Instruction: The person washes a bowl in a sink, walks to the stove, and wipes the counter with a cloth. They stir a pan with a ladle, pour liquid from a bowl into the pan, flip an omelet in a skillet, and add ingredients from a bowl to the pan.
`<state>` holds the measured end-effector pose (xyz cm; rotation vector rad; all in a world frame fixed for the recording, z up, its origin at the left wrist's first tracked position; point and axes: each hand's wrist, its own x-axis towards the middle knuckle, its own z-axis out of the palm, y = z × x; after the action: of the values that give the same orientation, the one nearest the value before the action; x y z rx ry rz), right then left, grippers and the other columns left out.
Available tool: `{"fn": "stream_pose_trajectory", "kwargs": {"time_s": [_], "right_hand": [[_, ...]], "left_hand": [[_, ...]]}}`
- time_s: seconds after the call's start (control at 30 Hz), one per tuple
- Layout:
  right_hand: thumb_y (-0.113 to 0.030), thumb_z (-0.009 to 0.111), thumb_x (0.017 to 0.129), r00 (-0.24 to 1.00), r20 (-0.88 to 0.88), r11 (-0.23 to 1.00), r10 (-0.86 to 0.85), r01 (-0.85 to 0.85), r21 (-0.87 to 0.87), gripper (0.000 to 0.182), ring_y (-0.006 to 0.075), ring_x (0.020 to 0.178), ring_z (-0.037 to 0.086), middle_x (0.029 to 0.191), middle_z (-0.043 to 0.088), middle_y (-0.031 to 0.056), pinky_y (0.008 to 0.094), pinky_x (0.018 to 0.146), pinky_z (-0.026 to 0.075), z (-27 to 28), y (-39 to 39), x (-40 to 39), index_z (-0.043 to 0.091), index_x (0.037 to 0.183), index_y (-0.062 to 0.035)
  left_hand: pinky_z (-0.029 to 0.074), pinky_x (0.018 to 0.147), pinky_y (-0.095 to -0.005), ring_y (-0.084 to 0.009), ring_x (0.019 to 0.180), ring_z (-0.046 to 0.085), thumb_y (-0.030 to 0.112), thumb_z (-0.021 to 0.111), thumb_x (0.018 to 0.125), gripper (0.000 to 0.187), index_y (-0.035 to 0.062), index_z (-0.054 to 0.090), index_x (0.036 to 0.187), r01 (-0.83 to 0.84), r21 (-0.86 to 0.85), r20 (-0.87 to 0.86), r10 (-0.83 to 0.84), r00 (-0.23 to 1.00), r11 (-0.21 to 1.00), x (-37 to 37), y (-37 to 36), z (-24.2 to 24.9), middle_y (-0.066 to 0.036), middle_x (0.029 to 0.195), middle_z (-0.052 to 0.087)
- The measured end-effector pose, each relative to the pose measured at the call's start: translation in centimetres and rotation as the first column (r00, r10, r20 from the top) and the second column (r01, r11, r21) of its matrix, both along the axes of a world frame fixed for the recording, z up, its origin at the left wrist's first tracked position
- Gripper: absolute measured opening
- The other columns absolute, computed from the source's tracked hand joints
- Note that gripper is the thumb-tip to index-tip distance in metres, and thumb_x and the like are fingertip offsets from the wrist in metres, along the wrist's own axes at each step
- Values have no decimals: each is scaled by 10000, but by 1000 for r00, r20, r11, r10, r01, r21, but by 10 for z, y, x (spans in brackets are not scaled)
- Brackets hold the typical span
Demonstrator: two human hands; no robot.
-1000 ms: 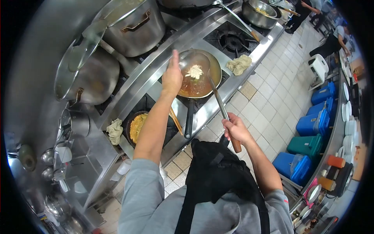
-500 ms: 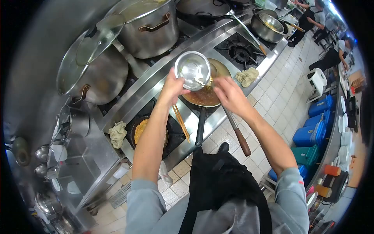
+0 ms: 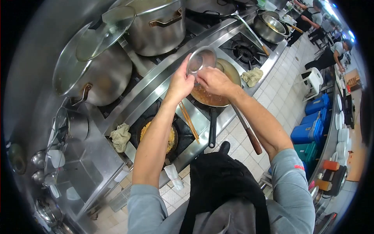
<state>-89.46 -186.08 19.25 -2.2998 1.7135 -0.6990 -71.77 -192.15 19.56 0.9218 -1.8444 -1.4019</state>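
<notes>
My left hand (image 3: 182,82) grips a small metal bowl (image 3: 203,57) by its side and holds it tilted over a frying pan (image 3: 233,72). Curled fingers of my right hand (image 3: 215,81) are at the bowl's near rim; whatever they hold is hidden. Reddish-brown sauce (image 3: 207,96) lies in the pan, whose black handle (image 3: 212,128) points toward me. A ladle-like tool with a wooden handle (image 3: 253,140) leans out of the pan under my right forearm, its head hidden. Wooden chopsticks (image 3: 189,123) rest on the stove left of the pan handle.
Left of my left forearm, a smaller pan holds yellow food (image 3: 171,139). Cloths (image 3: 120,137) (image 3: 252,77) lie on the stove edges. Large pots (image 3: 105,74) stand behind, one with a tilted glass lid (image 3: 111,29). Another burner (image 3: 244,52) is at right; people work farther off.
The metal bowl has tipped from nearly level to tilted toward the pan. My right hand has moved left from beside the bowl to its rim, fingers curled in. The view has shifted slightly.
</notes>
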Motion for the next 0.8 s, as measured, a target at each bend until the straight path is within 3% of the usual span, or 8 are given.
{"fn": "stream_pose_trajectory", "kwargs": {"time_s": [0.13,0.23,0.3,0.37,0.53,0.63,0.73,0.8], "right_hand": [[-109,637,877,973,-229,996,43,-25,81,111,371,1004,608,969,636,156,468,895,485,0,4,-20,619,955,-32],[-63,616,849,987,-105,984,-124,109,-137,292,385,1121,600,1151,627,215,468,953,494,-2,1,-21,613,1131,9],[-61,605,858,988,-126,984,-89,68,-162,285,385,1121,604,1146,627,219,466,950,501,-12,6,-18,610,1133,13],[-74,586,881,985,-166,984,-35,63,169,251,389,1076,634,1157,638,214,470,908,525,-11,18,-22,620,1120,-5],[-135,610,922,960,-109,933,-260,278,226,193,361,1004,660,1015,667,158,479,837,548,25,110,-74,658,1084,-41],[-167,643,924,908,102,910,-405,411,-47,224,326,947,667,981,657,157,440,793,555,37,205,-120,662,1110,-44],[-214,683,933,783,355,820,-511,568,-72,302,216,882,669,961,637,104,369,724,582,47,313,-132,642,1186,-53],[-282,679,972,447,670,771,-592,558,308,422,167,860,664,1006,618,78,333,643,603,60,395,-109,580,1307,-44]], "left_hand": [[550,879,-429,-360,1021,700,-43,489,860,749,163,340,1564,10,-329,256,79,963,944,1,-4,19,-254,1238,656],[514,714,-480,-313,734,695,-17,471,877,763,257,343,1578,1,-473,196,104,975,881,-7,0,14,-241,735,606],[532,931,-461,-439,1119,637,-40,472,877,722,191,380,1555,-39,-298,115,77,990,954,-13,7,23,-246,1334,607],[513,986,-370,-317,1191,649,-63,459,893,708,135,363,1567,-187,-405,-115,153,981,895,-15,-4,29,-211,1470,526],[521,968,-283,-211,1209,630,-42,474,963,639,30,308,1576,-384,-531,-426,154,891,755,-17,1,97,-155,1586,415],[629,902,-414,-181,1013,651,3,544,1004,162,-18,521,1164,-176,-139,-584,63,809,974,-33,69,130,-126,1159,641],[633,858,-382,-228,1078,657,-4,529,1002,332,-3,461,1327,35,-23,-560,-42,827,999,-58,175,160,-171,1294,603],[635,816,-360,-239,1107,648,-7,517,1003,455,25,409,1444,187,92,-484,-120,867,978,-77,241,153,-167,1386,550]]}}
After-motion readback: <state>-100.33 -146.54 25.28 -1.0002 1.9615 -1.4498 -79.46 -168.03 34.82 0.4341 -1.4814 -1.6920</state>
